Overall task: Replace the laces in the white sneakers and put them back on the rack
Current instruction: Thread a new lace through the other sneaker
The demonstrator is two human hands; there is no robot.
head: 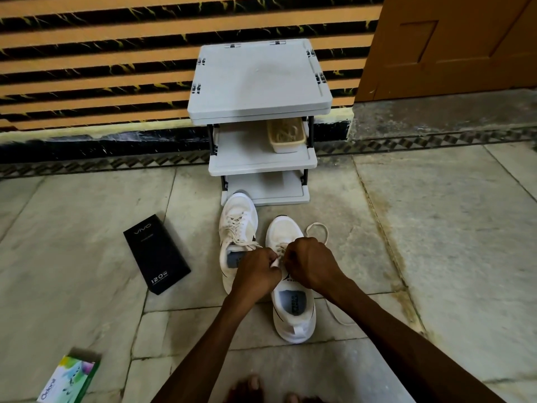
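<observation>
Two white sneakers stand on the floor before a grey rack [261, 161]. The left sneaker [239, 225] is laced, toe near the rack's bottom shelf. The right sneaker [290, 309] lies closer to me. Over its tongue, my left hand [255, 274] pinches a white lace end, and my right hand [309, 263] curls around the cream lace [318, 228] beside it. That lace loops out past the shoe's toe and trails along the floor on the right side. The eyelets under my hands are hidden.
A beige basket [286, 135] with laces inside sits on the rack's middle shelf. A black phone box [157, 254] lies left of the shoes, a green-white carton [69, 376] at bottom left. My toes [250, 388] show at the bottom edge. A wooden door [450, 45] is right.
</observation>
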